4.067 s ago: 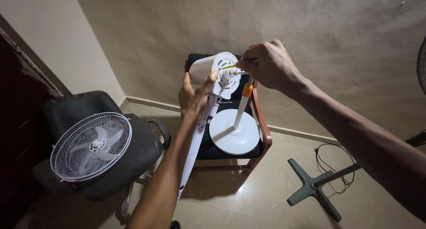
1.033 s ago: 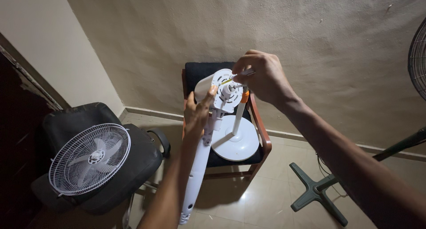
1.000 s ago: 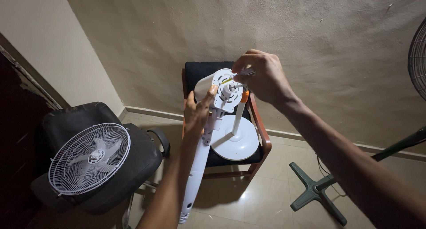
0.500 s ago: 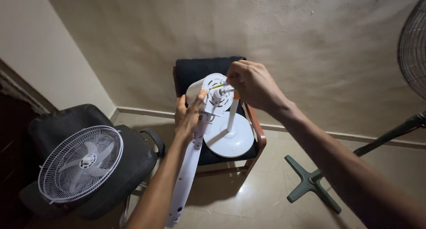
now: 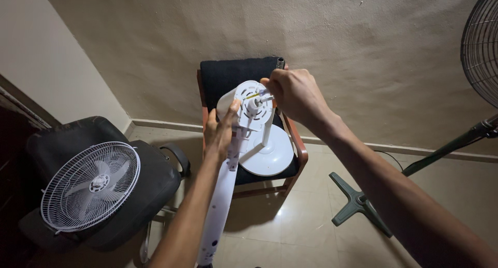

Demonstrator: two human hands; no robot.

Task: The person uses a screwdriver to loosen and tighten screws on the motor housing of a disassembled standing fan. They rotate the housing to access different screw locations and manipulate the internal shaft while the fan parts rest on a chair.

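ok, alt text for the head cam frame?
Left hand steadies a white fan motor housing on its stand pole, while the right hand works at the motor shaft. Behind sits a wooden chair holding a round white base; a fan grille rests on an office chair.

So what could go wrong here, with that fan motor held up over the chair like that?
1. The left hand alone steadies the white fan motor on its stand; if that grip slips, it may drop onto the round white base on the wooden chair.
2. The right hand pinches something small at the motor's shaft; it could fall to the tiled floor.
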